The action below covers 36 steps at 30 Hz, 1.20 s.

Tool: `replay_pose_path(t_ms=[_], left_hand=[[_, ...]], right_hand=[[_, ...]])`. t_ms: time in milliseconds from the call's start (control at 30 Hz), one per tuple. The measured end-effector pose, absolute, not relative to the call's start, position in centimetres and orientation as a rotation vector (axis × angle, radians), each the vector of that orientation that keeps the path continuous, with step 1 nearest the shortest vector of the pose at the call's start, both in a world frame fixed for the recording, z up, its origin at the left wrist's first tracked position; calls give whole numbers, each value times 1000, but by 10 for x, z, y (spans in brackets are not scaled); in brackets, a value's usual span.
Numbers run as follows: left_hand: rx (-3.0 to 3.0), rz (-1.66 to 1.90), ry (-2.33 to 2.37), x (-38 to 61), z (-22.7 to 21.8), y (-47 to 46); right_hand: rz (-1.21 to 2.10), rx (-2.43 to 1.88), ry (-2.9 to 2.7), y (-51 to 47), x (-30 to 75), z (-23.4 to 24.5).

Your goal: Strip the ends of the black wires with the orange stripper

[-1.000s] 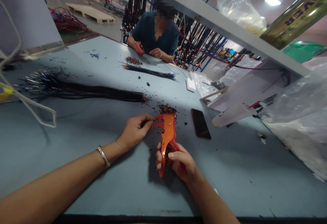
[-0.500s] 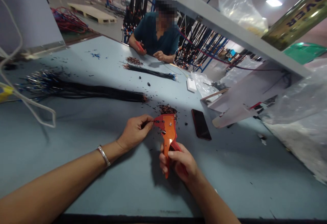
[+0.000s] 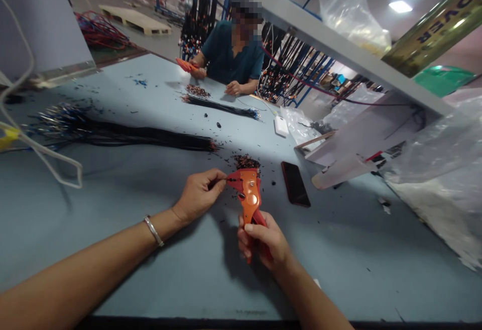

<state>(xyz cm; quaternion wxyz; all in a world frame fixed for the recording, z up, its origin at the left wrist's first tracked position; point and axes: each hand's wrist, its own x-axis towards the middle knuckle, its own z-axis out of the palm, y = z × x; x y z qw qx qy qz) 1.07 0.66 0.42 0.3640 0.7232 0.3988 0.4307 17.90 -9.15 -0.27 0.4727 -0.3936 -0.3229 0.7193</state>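
My right hand (image 3: 263, 242) is wrapped round the handles of an orange wire stripper (image 3: 248, 194), squeezing them together, with the tool's head pointing away from me. My left hand (image 3: 199, 194) pinches a short thin wire at the jaws on the left side of the tool's head. A small heap of stripped wire bits (image 3: 246, 161) lies on the blue-grey table (image 3: 150, 269) just beyond the tool. A silver bracelet sits on my left wrist.
A long bundle of black wires (image 3: 124, 136) lies to the left, a dark phone (image 3: 295, 183) to the right. Plastic bags (image 3: 437, 169) crowd the right side. Across the table a person (image 3: 235, 53) holds another orange tool beside a second wire bundle (image 3: 222, 105).
My right hand has squeezed the stripper's handles shut and slid up slightly. The person opposite has moved the orange tool out to the left.
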Motion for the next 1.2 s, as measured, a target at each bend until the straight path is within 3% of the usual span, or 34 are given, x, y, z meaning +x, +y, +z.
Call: replay_pose_path(t_ms=[867, 1200], left_hand=[[1734, 1132, 1080, 11, 5, 10], [1683, 1181, 1023, 12, 4, 9]], right_hand=[[1485, -975, -884, -93, 184, 9], [1868, -784, -776, -95, 183, 3]])
